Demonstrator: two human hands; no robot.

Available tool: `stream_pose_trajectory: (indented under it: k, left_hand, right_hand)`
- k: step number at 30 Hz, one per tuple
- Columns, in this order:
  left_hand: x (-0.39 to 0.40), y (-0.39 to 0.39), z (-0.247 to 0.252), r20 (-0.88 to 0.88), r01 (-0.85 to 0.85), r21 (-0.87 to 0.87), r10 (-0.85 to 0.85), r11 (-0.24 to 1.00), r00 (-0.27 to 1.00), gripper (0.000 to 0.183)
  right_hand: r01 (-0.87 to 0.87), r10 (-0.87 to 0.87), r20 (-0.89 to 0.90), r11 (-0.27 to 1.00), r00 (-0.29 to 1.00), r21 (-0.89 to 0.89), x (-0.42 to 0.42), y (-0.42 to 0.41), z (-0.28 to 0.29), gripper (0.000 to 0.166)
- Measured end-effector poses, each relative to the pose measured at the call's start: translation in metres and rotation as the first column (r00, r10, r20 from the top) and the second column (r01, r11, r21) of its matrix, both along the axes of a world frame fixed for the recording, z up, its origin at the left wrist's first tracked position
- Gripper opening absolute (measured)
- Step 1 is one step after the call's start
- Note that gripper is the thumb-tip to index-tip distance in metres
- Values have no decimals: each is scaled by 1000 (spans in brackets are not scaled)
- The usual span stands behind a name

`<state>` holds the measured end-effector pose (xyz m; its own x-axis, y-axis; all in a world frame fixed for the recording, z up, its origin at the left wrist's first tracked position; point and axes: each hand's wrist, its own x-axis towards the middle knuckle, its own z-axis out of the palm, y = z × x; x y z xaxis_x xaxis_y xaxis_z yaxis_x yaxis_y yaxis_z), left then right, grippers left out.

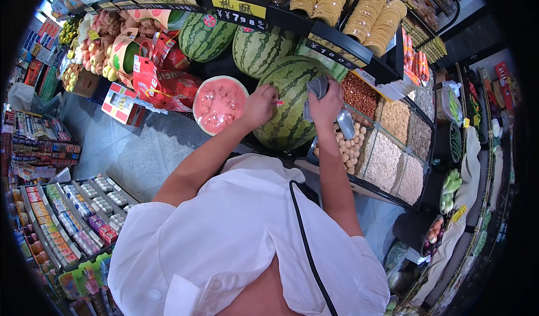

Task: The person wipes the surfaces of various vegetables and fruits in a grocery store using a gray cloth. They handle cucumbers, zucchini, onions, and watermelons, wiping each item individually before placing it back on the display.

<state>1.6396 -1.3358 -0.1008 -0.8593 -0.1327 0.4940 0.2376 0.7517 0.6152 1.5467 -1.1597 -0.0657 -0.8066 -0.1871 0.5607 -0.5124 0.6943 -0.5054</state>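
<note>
A large striped watermelon (290, 105) lies in front of me on the fruit stand. My left hand (262, 105) rests against its left side with curled fingers, beside a small red sticker (279, 102). On the melon's right side, my right hand (330, 101) holds a grey cloth (316, 88) against the rind. Left of my left hand sits a halved watermelon (221, 101), its red cut face up under what looks like shiny film. Behind them lie two more whole watermelons (206, 36), (263, 51) at the back of the stand.
To the right, divided bins hold peanuts (358, 93), grains (381, 160) and round brown nuts (347, 147) with a metal scoop (345, 123). A shelf with price labels (240, 8) and stacked round biscuits (366, 17) overhangs the melons. Red bags (147, 76) stand at left.
</note>
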Motion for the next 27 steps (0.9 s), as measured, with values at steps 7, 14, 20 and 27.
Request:
stream_pose_trajectory:
  k: [7, 14, 20, 27]
  left_hand:
    - [4, -2, -1, -5, 4, 113, -3, 994, 1000, 11]
    - [6, -1, 3, 51, 30, 105, -36, 994, 998, 12]
    - [6, 0, 4, 29, -2, 32, 1, 999, 1000, 10]
    - [12, 1, 5, 49, -4, 53, 2, 999, 999, 8]
  right_hand:
    - [-6, 6, -80, 1000, 997, -2, -2, 0, -3, 48]
    - [-13, 13, -36, 1000, 999, -17, -3, 0, -5, 52]
    - [5, -5, -26, 1000, 1000, 9, -3, -1, -3, 51]
    - [-27, 26, -32, 999, 999, -38, -2, 1, -5, 50]
